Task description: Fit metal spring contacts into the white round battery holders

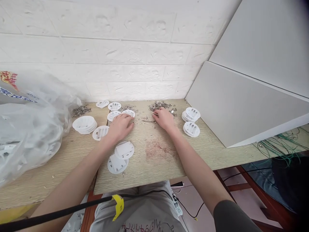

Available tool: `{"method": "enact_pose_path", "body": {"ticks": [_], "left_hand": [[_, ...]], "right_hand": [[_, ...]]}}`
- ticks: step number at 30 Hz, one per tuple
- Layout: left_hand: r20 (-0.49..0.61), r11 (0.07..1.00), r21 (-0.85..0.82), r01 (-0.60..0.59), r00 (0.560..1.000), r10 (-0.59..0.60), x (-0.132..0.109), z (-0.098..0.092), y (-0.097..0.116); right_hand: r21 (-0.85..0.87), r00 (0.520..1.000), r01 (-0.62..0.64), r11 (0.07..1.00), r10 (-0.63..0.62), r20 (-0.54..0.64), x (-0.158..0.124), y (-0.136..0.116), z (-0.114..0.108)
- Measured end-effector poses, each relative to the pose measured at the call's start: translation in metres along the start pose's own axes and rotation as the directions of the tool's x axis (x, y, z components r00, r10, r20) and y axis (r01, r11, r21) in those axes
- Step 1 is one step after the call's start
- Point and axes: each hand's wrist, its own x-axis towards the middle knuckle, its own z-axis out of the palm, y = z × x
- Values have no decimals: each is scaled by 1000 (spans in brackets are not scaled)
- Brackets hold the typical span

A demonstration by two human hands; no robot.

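Both hands are lying palm-down on the wooden counter (149,161), near its far edge by the white brick wall (120,48).

The left hand (120,126) is resting with its fingers loosely curled over a white plastic disc (128,113); the fingertips are touching or covering the disc's near rim, but whether they are actually pinching it cannot be told. More white discs (114,106) are sitting just beyond the hand, and a stack of discs (84,124) is lying to its left.

The right hand (164,117) is spreading flat with its fingers extended into a heap of small metal bits (160,105). A thin metal strip (148,121) is lying between the two hands, its right end at the right hand's fingertips; a grip on it cannot be made out.

Two discs with rectangular insets (120,156) are overlapping near the left forearm. Further slotted discs (191,121) are piling to the right of the right hand, beside a white angled panel (229,109). A clear plastic bag (26,125) holding more white parts is slumping at the counter's left end.
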Motion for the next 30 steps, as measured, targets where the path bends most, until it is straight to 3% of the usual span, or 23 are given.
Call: {"method": "enact_pose_path", "body": {"ticks": [6, 20, 25, 30], "left_hand": [[-65, 1000, 5, 0, 998, 0, -1, 0, -2], [-57, 999, 34, -33, 998, 35, -6, 3, -18], [-101, 1000, 1, -21, 995, 21, -7, 7, -18], [-99, 999, 0, 42, 994, -42, -8, 14, -16]], "right_hand": [[53, 999, 7, 999, -5, -41, 1, -1, 1], [220, 982, 43, 975, 0, -191, 4, -2, 8], [280, 972, 19, 960, 48, -232, 3, -1, 9], [308, 967, 89, 947, -8, -255, 5, 2, 12]]}}
